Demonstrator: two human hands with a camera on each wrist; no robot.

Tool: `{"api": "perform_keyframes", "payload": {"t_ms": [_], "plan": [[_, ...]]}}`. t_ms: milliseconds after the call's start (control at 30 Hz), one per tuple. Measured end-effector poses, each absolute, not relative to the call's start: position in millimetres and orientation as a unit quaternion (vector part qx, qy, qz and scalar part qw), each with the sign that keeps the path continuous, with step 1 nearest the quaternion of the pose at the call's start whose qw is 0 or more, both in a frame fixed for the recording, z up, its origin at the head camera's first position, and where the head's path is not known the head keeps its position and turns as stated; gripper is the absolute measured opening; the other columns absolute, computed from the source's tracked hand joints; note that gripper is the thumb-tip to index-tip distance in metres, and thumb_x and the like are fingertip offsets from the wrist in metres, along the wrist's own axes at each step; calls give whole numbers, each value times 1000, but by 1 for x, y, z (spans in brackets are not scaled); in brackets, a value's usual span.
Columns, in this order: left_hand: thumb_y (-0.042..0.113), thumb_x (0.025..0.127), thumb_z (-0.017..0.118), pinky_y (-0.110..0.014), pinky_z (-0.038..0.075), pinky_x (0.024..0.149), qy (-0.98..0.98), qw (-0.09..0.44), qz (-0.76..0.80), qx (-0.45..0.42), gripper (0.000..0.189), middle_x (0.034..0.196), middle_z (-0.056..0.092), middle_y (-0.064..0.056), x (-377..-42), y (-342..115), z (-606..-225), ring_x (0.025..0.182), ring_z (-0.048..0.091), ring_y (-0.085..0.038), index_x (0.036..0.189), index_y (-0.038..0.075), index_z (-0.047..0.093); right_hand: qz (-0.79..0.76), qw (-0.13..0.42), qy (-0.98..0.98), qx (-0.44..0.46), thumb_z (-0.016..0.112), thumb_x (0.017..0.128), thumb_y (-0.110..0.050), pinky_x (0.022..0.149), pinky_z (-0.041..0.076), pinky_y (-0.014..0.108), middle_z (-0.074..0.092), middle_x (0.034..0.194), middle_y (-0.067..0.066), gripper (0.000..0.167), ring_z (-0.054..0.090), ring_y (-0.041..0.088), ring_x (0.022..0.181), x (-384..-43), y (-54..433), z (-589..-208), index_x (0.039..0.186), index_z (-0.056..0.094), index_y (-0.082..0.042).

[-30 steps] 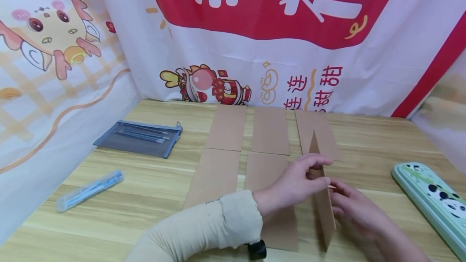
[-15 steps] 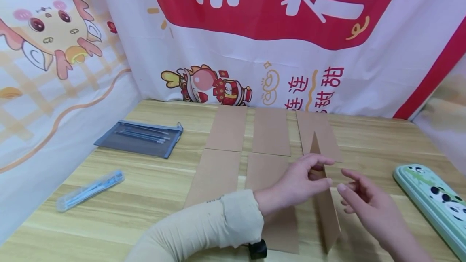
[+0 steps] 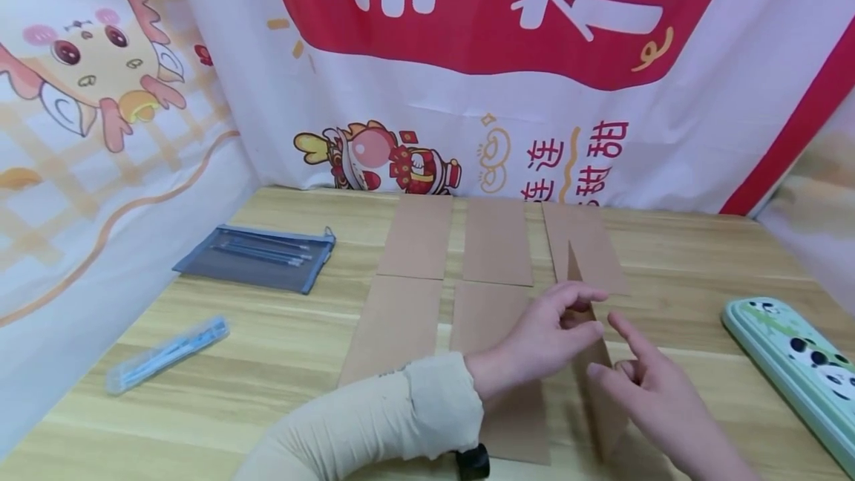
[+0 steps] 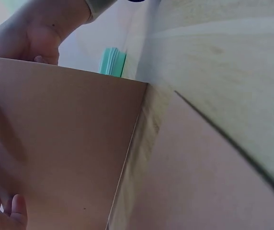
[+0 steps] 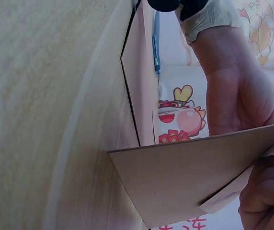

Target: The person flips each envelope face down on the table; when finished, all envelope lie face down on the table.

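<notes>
A flat brown cardboard sheet (image 4: pixel 70 139) stands upright on its long edge, right of the middle. My left hand (image 3: pixel 544 329) pinches its top edge; the thumb shows against its left face in the left wrist view. My right hand (image 3: pixel 657 392) is at the nearer part of the same edge, with its thumb over the top and the index finger stretched out. Its other fingers are curled on the right side, seen in the right wrist view. Just left of this sheet, a flat cardboard piece (image 3: pixel 517 421) lies partly under my left arm.
More cardboard pieces (image 3: pixel 497 240) lie flat in rows toward the fabric backdrop. On the left are a grey mesh pencil pouch (image 3: pixel 254 254) and a clear case with blue contents (image 3: pixel 167 355). A green panda pencil case (image 3: pixel 801 370) lies at the right.
The right hand first came off the sheet to the right, fingers apart from it, then moved back left and put its thumb over the top edge. My left hand stayed in place.
</notes>
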State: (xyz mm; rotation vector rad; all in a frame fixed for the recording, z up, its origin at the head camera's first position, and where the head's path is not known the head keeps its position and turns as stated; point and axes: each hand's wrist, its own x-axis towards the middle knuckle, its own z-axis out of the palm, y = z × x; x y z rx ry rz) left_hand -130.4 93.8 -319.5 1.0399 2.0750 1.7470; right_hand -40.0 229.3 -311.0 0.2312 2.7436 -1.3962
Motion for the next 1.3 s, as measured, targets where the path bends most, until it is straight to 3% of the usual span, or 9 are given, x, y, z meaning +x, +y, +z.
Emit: {"api": "perform_keyframes", "payload": {"t_ms": [267, 500, 600, 800, 867, 1067, 1167, 1300], "plan": [[-7, 86, 47, -15, 43, 88, 677, 102, 625, 373, 45, 143, 40, -1, -126, 89, -325, 114, 50, -6, 130, 4, 50, -469, 26, 879, 79, 54, 83, -9, 36, 33, 23, 46, 57, -4, 72, 33, 5, 42, -40, 226, -313, 146, 19, 0], [-10, 85, 47, -16, 47, 85, 663, 96, 643, 370, 45, 131, 50, -7, -121, 83, -325, 110, 54, -8, 128, 5, 51, -391, -131, 911, 13, 59, 73, 3, 35, 27, 22, 34, 50, -9, 68, 28, 1, 40, -31, 221, -315, 138, 39, 1], [-10, 86, 46, -17, 47, 85, 656, 116, 667, 333, 42, 125, 54, -11, -122, 80, -329, 109, 56, -12, 125, 4, 53, -382, -163, 909, 7, 60, 72, 6, 35, 26, 22, 33, 51, -9, 68, 29, 2, 41, -27, 221, -314, 137, 43, -3], [-12, 85, 45, -26, 50, 85, 606, 163, 745, 226, 44, 117, 53, -14, -127, 77, -338, 99, 55, -15, 127, 0, 47, -448, -164, 878, 29, 56, 83, 5, 39, 31, 21, 32, 53, -4, 65, 34, 8, 43, -26, 232, -307, 142, 38, -13], [-11, 85, 47, -29, 50, 85, 590, 182, 759, 205, 45, 114, 53, -14, -128, 77, -340, 96, 55, -16, 129, -1, 44, -514, -160, 842, 25, 54, 84, 7, 45, 39, 17, 34, 52, -4, 66, 43, 7, 48, -26, 237, -305, 143, 37, -17], [-7, 84, 50, -22, 52, 74, 554, 268, 773, 155, 46, 91, 58, -5, -126, 80, -345, 74, 57, -10, 129, 1, 44, -714, -162, 682, 3, 46, 85, 16, 55, 51, 20, 49, 52, 0, 64, 55, 9, 56, -26, 246, -306, 140, 43, -17], [-6, 84, 50, -22, 52, 71, 550, 269, 777, 145, 45, 82, 57, -1, -123, 81, -346, 68, 55, -8, 128, 2, 46, -769, -166, 617, -18, 41, 86, 19, 57, 55, 24, 55, 54, 2, 63, 60, 11, 58, -28, 247, -308, 139, 43, -16], [-7, 83, 52, -22, 52, 69, 554, 249, 781, 144, 45, 81, 58, -1, -123, 81, -344, 69, 54, -7, 127, 3, 48, -801, -151, 579, -32, 36, 88, 18, 63, 57, 30, 72, 87, 5, 64, 68, 12, 84, -29, 253, -310, 142, 39, -18]]}}
